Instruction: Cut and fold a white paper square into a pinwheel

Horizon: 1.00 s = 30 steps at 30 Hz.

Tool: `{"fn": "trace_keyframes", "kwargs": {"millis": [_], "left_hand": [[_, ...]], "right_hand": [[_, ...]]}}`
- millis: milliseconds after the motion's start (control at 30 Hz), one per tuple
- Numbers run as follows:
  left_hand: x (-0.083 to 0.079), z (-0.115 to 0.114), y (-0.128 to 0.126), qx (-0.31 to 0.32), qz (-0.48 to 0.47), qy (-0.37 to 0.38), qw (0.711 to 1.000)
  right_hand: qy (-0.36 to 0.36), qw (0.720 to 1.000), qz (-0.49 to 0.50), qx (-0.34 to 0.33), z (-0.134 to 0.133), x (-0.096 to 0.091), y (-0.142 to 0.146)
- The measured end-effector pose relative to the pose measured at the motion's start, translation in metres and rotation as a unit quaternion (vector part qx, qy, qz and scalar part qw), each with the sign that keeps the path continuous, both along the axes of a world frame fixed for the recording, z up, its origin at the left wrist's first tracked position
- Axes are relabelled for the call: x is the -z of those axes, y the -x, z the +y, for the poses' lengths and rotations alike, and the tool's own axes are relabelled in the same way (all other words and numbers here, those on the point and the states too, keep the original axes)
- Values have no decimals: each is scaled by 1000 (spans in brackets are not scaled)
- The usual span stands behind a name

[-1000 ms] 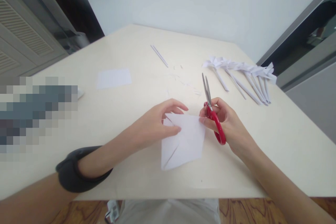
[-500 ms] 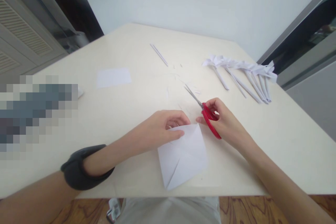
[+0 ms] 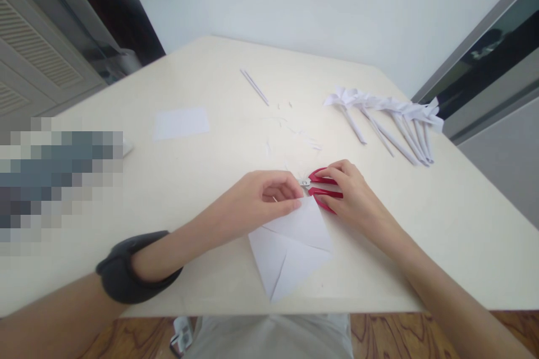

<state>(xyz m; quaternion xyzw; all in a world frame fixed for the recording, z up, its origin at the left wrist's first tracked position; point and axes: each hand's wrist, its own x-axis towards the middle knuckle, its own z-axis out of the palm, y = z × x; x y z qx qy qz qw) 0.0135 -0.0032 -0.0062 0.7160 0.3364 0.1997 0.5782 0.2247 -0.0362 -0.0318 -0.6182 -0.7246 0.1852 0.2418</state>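
Note:
My left hand [image 3: 269, 196] pinches the upper edge of a white square of paper [image 3: 292, 252] between thumb and fingers. Slits run inward from the paper's corners. My right hand [image 3: 356, 193] is closed on the red handles of a pair of scissors [image 3: 324, 188], just right of the paper's top corner. The handles are spread apart, and the blades point left behind my left fingers, where most of their length is hidden. I cannot tell whether the blades touch the paper.
Several paper pinwheels on rolled sticks [image 3: 391, 123] lie at the back right. Two thin paper sticks [image 3: 255, 87] and small scraps [image 3: 309, 140] are near the middle. A flat white paper sheet [image 3: 182, 123] lies at left, with a blurred-out object [image 3: 59, 171] beyond it at the table's [image 3: 202, 286] left side.
The scissors have turned from pointing away to pointing left, and their handles have spread. My left fingers have shifted along the paper towards its top corner, and a slit now gapes more.

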Motion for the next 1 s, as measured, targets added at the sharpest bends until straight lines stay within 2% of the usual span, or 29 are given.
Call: {"fn": "trace_keyframes", "kwargs": {"millis": [133, 233, 400, 533, 700, 1000], "left_hand": [[-1, 0, 0, -3, -2, -8, 1000], [0, 0, 0, -7, 2, -14, 1000], [-2, 0, 0, -23, 2, -13, 1000], [-6, -1, 1, -22, 7, -1, 1000], [-3, -1, 0, -29, -10, 4, 1000], [-2, -3, 0, -42, -35, 55, 997]], "right_hand": [[12, 1000, 13, 3, -1, -2, -1], [-15, 999, 34, 0, -2, -10, 2], [-80, 985, 137, -62, -9, -29, 14], [-75, 978, 169, -99, -14, -34, 20], [-91, 978, 156, -102, -16, -28, 23], [-229, 967, 74, -89, -21, -20, 28]]}}
